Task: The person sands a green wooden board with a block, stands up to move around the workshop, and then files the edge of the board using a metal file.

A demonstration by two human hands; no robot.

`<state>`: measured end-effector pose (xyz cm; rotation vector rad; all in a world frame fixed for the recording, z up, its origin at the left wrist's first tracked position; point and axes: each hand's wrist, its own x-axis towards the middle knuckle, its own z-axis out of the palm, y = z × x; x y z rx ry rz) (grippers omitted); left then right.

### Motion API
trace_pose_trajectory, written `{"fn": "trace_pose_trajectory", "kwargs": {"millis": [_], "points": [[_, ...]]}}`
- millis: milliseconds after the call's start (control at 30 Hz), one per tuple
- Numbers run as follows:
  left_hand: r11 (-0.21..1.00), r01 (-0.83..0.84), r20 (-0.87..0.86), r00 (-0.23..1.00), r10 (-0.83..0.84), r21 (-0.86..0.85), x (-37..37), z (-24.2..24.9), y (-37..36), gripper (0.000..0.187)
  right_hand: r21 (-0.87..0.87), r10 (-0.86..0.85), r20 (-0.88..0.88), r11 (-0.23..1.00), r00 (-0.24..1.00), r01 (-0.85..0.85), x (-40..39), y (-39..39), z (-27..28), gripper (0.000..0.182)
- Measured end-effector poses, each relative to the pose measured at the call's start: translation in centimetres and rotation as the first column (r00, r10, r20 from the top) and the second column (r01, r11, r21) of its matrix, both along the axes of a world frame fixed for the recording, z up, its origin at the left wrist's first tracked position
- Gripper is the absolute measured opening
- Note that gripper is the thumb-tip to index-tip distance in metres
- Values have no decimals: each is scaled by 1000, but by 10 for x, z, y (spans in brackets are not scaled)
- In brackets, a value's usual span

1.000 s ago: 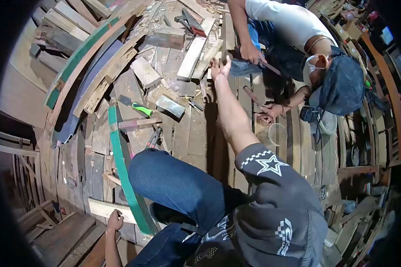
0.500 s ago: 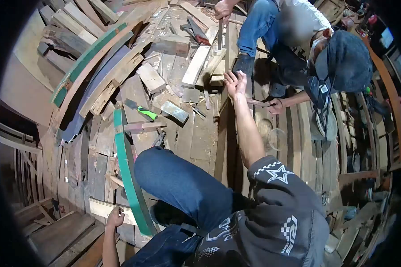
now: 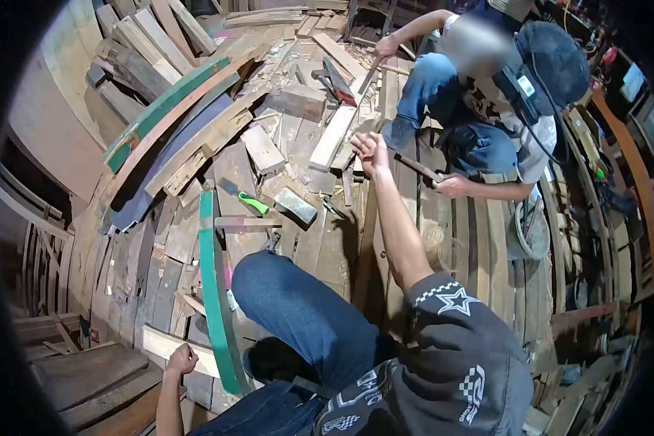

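My right hand is raised over the plank floor, palm up, fingers apart and holding nothing. Just beyond its wrist is a dark flat tool in a co-worker's hand; the two hands are apart. At the lower left, my left hand is closed above a pale board; the inside of its fingers is hidden. A green-faced curved timber stands between that hand and my bent knee.
A scraper with a green handle, a rectangular block and a red-and-black hand plane lie among wood shavings. Curved timbers are stacked at left. The crouching co-worker's other hand grips a long thin bar. A bucket stands at right.
The co-worker has shifted, and the dark flat tool is now more plainly visible beside my right hand. My left hand's fingers look more curled. The whole view has moved slightly.
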<state>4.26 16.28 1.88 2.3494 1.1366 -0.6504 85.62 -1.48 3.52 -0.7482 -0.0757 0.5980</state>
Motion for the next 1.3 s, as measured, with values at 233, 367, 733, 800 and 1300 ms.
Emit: {"fn": "trace_pose_trajectory", "kwargs": {"millis": [233, 367, 733, 800, 1300], "points": [[1000, 23, 89, 996, -22, -8, -4, -3, 5, 24, -103, 70, -20, 992, 997, -72, -22, 8, -10, 56], [1000, 4, 177, 984, -1, -15, -10, -14, 8, 21, -121, 87, -36, 988, 996, -91, -39, 10, -8, 53], [998, -35, 103, 994, 40, -46, -14, -6, 3, 28, -168, -25, -102, 986, 994, 7, -41, 19, -19, 59], [996, -54, 77, 995, 59, -68, -13, -4, 3, 30, -122, -5, -152, 992, 988, -14, -33, 20, -13, 68], [999, 7, -13, 1000, -8, -33, -10, -9, 0, 31, -412, 230, 4, 887, 973, -208, -65, -1, -25, 38]]}}
